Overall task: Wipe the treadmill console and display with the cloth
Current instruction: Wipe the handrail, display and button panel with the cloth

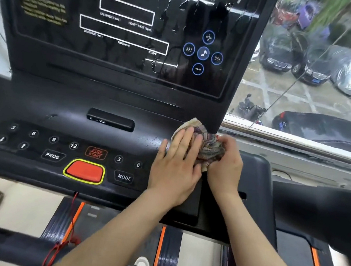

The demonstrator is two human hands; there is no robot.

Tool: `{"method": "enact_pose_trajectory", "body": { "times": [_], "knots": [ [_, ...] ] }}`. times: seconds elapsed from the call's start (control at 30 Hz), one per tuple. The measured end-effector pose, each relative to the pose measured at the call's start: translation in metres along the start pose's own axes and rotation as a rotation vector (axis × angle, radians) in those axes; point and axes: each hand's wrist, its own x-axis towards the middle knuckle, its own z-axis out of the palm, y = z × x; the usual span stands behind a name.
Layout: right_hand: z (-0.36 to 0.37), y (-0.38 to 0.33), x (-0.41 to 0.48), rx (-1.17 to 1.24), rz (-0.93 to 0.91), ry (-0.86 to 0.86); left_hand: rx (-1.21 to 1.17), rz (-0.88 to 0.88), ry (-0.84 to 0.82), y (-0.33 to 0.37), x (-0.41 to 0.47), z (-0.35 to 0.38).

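the black treadmill console fills the near half of the scene, a broad shelf with a row of round number buttons, and the tall glossy black display panel rises from its far edge, streaked with wet smears around the blue music buttons on its right side. the crumpled, multicoloured patterned cloth sits on the right end of the console, right at the foot of the display's lower right corner, so the unwiped glass lies up and to the far left of it while the button row runs away to the left. both hands meet on the cloth. the left hand lies flat, fingers spread and pointing far, palm pressing the cloth's left part down onto the shelf. the right hand is curled, fingers closed round the bunched right part. both forearms reach in from the near edge and converge. the left hand looks better placed for a sweep leftward along the console's long axis.
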Motion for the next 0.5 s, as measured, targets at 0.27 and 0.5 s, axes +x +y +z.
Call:
{"method": "enact_pose_trajectory", "body": {
  "times": [0.27,0.5],
  "knots": [
    [-0.019,-0.002,0.005,0.235,0.129,-0.315,0.038,0.061,0.044,-0.009,0.002,-0.003],
    [-0.004,-0.040,0.028,0.571,0.267,-0.312,0.021,0.101,0.141,-0.006,0.034,-0.009]
  ]
}}
